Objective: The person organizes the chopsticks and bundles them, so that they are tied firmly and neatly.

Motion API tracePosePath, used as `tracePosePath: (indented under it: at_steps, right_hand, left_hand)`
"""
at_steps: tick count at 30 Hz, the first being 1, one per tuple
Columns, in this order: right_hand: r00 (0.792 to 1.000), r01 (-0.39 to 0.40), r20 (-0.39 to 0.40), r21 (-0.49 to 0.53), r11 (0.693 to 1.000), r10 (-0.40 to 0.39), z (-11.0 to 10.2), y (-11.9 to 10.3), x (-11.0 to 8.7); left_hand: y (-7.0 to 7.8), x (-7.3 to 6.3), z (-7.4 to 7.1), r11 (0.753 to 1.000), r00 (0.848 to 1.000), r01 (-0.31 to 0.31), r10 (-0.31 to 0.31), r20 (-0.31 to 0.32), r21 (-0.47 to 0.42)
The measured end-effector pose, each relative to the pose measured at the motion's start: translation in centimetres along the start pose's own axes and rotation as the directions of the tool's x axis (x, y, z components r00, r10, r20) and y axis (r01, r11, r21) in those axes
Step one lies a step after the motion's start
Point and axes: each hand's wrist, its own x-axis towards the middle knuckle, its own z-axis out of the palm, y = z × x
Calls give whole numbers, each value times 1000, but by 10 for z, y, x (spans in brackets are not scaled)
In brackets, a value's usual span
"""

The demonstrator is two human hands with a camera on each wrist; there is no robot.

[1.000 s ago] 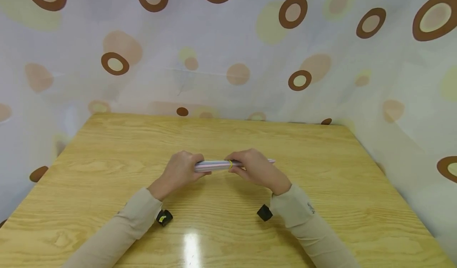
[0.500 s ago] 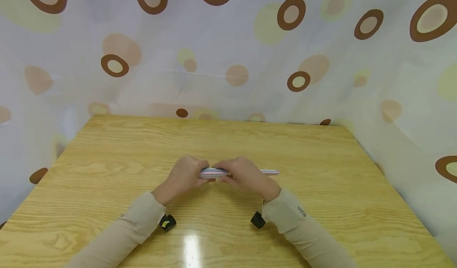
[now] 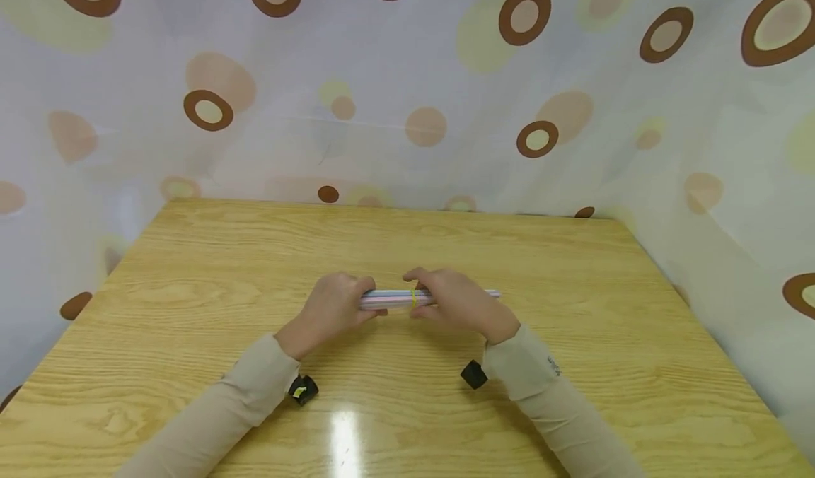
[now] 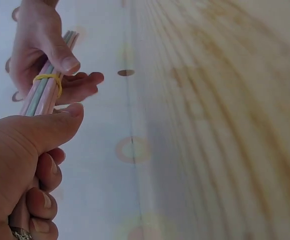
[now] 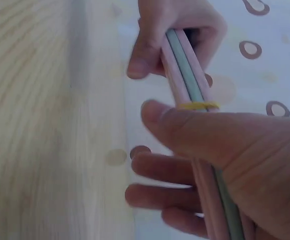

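A bundle of thin pink, green and pale sticks (image 3: pixel 390 299) lies level between my hands above the table. A yellow rubber band (image 3: pixel 414 298) goes round it, seen also in both wrist views. My left hand (image 3: pixel 334 302) grips the bundle's left end, its fingers curled round it in the left wrist view. My right hand (image 3: pixel 467 301) is round the right part, just beside the band. Its thumb (image 5: pixel 184 127) and fingers (image 5: pixel 162 195) reach past the sticks on either side, rather straight and spread. The forefinger is lifted off the bundle. The left end is hidden in my left palm.
The wooden table (image 3: pixel 407 245) spreads under my hands. A patterned curtain (image 3: pixel 382 96) hangs behind and at both sides. A black camera block (image 3: pixel 303 389) sits under the left cuff, and another black block (image 3: pixel 474 375) under the right.
My right hand first moved left along the bundle, over the band and close to my left hand. Now it has drawn back right, its fingers loosened, and the band shows again.
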Motion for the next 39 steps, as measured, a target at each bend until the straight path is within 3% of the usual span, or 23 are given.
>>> tracePosePath:
  at_steps: [5, 9, 13, 21, 27, 31, 39]
  right_hand:
    - [997, -61, 41, -31, 998, 63, -5, 19, -11]
    - [996, -69, 70, 76, 995, 63, -3, 36, -19]
    - [995, -80, 71, 177, 981, 68, 2, 48, -21]
    - [993, -112, 6, 242, 964, 114, 16, 58, -18]
    - [994, -96, -14, 283, 954, 104, 29, 63, -17]
    - [993, -66, -79, 272, 960, 91, 37, 66, -17]
    - [984, -6, -170, 202, 979, 42, 44, 77, -13]
  left_hand:
    - [-11, -1, 4, 997, 994, 75, -72, 77, -35]
    - [-26, -2, 4, 986, 976, 147, -130, 176, -83]
    - [-35, -1, 2, 970, 965, 161, -116, 235, -181]
    - [-44, -6, 3, 955, 966, 139, -73, 248, -261]
    - [-51, -12, 5, 931, 942, 192, -85, 326, -312]
    - [-54, -14, 5, 925, 930, 214, -94, 356, -315]
    - [-58, -12, 5, 944, 941, 182, -86, 327, -275]
